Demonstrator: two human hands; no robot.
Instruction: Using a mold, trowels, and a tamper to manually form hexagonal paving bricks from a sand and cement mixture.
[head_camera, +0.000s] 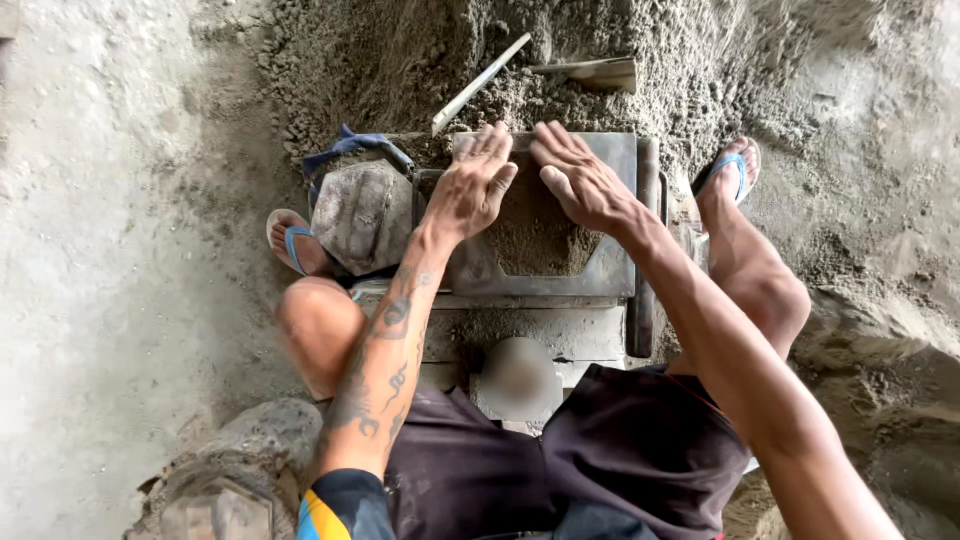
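Pressing flat, fingers spread and gripping nothing, left hand (470, 190) and right hand (582, 183) cover the sand-filled metal mould (610, 265), its long axis lying left-to-right.

Both hands flat on sand in the metal mould (610, 270), shovel (590, 72) behind, bucket (362, 215) left.

Block-making yard: sand heap (420, 60), metal mould (610, 270).

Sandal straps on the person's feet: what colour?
Blue, on both sandals, seen in the head view, the only one.
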